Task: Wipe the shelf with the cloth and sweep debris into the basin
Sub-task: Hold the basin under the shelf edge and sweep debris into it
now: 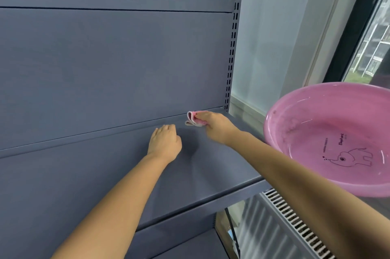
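Note:
A grey metal shelf (88,174) runs from lower left to the right. My right hand (215,125) grips a folded pink cloth (193,119) and holds it against the shelf's back right corner, where the board meets the back panel. My left hand (165,142) rests on the shelf just left of it, fingers curled under, holding nothing that I can see. A pink plastic basin (278,123) with an elephant drawing inside sits to the right, past the shelf's end. No debris is visible on the shelf.
The grey back panel (116,58) and a slotted upright (232,37) rise behind the shelf. A window (371,43) is at the far right, a white radiator grille (295,220) below the basin, and a lower shelf (190,246) underneath.

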{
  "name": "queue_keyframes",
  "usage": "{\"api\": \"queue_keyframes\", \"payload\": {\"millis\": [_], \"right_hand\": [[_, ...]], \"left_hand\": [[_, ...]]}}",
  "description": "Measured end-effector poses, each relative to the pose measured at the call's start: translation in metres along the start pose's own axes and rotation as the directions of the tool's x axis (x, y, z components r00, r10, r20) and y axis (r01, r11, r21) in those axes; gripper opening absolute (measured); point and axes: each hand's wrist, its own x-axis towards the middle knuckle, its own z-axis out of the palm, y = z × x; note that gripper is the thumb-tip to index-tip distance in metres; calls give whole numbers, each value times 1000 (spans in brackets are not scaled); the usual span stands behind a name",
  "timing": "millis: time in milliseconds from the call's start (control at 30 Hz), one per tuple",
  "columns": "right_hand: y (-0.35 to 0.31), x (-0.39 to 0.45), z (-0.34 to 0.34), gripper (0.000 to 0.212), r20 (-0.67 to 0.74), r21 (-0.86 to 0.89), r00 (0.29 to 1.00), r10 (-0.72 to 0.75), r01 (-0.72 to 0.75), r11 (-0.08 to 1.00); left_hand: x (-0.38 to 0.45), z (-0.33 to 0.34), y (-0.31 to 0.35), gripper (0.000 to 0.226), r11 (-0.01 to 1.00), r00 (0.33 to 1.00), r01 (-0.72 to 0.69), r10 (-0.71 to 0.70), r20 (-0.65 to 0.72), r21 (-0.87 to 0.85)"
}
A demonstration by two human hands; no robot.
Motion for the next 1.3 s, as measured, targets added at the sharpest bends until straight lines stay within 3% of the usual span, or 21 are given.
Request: {"api": "queue_keyframes", "payload": {"millis": [200, 333, 467, 633, 867, 1067, 1300], "right_hand": [[9, -33, -13, 49, -75, -12, 997, 29, -30, 999], [19, -56, -29, 37, -55, -122, 997, 56, -63, 991], [40, -73, -50, 48, -162, -201, 987, 12, -45, 979], [71, -87, -85, 56, -190, -244, 982, 24, -71, 967], [115, -105, -120, 63, -121, -244, 991, -55, 24, 970], [144, -115, -139, 57, -85, -237, 982, -166, 142, 961], [148, -120, -142, 55, -11, -232, 962, -274, 265, 936]], "left_hand": [[-6, -6, 41, 33, 995, 996, -73, 76, 43, -63], [-10, 0, 77, 29, 972, 990, -97, 117, 82, -216], [-18, 2, 122, 33, 928, 982, -112, 158, 103, -356], [-31, 7, 159, 33, 913, 984, -82, 137, 110, -399], [-47, 24, 215, 33, 911, 985, 74, -2, 173, -406], [-66, 47, 253, 35, 889, 968, 223, -154, 197, -399], [-88, 55, 268, 33, 671, 876, 475, -419, 237, -570]]}}
